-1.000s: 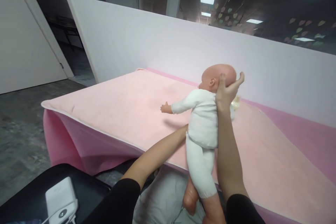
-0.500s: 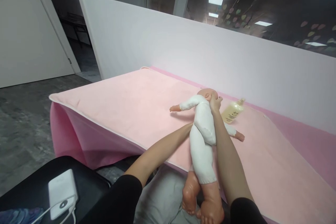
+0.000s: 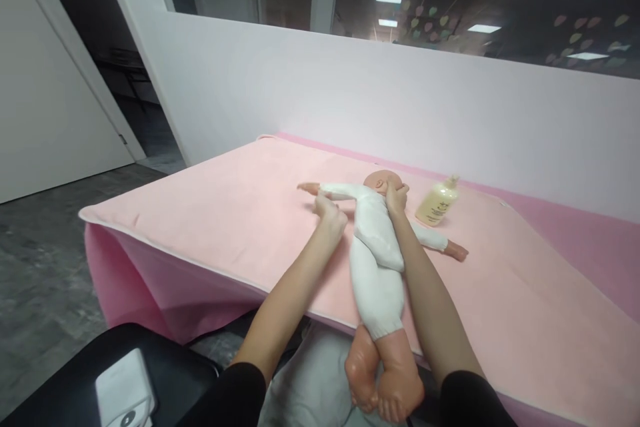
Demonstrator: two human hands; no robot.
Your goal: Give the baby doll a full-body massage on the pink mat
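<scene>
A baby doll point(image 3: 377, 227) with a white cloth body lies lengthwise on the pink table cover, its bare feet hanging over the near edge. Its head point(image 3: 381, 180) is turned so that an ear shows. My right hand point(image 3: 397, 199) grips the head at the side of the face and neck, the forearm running along the doll's body. With bent fingers, my left hand point(image 3: 330, 213) takes hold of the doll's outstretched arm point(image 3: 337, 191) near the wrist; the fingertips are partly hidden. The doll's other arm point(image 3: 433, 237) lies out to the right, beyond my forearm.
A pump bottle point(image 3: 437, 203) of pale yellow liquid stands behind the doll, on the right. The pink cover point(image 3: 220, 220) drapes over the table's edge. On a black seat point(image 3: 175, 367) at lower left lies a white device point(image 3: 125, 387). A white wall point(image 3: 350, 93) borders the back.
My left hand has come out from beside the doll's torso and moved up to its outstretched arm, which is now raised slightly. My right hand stays at the head. The view has shifted a little.
</scene>
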